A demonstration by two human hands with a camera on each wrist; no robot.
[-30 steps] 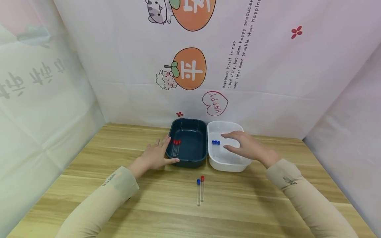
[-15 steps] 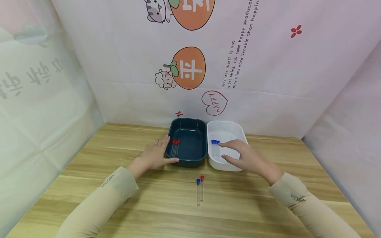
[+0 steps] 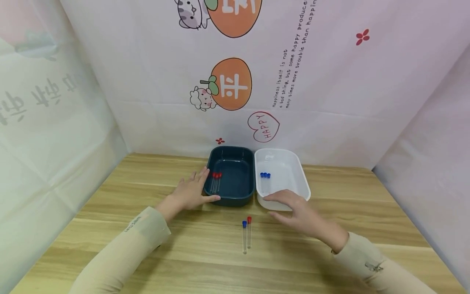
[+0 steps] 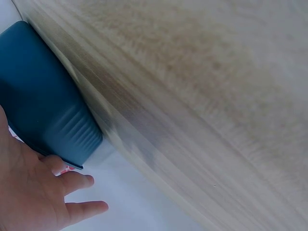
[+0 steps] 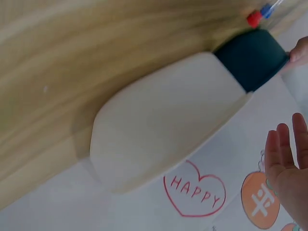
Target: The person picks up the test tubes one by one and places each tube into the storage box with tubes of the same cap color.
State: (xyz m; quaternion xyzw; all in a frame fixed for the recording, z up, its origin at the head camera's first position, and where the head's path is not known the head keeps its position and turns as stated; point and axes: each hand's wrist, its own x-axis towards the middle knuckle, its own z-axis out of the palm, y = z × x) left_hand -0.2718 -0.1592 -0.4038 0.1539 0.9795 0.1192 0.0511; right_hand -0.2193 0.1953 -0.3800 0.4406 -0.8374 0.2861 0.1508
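Observation:
My left hand (image 3: 189,192) rests against the left side and front corner of a dark teal tray (image 3: 236,201), fingers spread; the left wrist view shows the tray's outer wall (image 4: 43,91) beside the fingers. In that tray lie three red-capped test tubes (image 3: 216,183). My right hand (image 3: 301,214) hovers at the front edge of a white tray (image 3: 306,190), thumb and fingers apart, holding nothing. Three blue-capped test tubes (image 3: 265,175) lie in the white tray, their clear bodies barely visible. On the table, a blue-capped test tube (image 3: 244,239) lies beside a red-capped test tube (image 3: 249,232).
Both trays stand side by side at the back of the wooden table (image 3: 198,261), close to a printed white cloth backdrop (image 3: 323,130). More white cloth (image 3: 47,163) hangs along the left side, and on the right as well.
My right hand has moved from over the white tray toward me, down to its front edge. The left hand stays on the dark tray, and the tubes lie as before.

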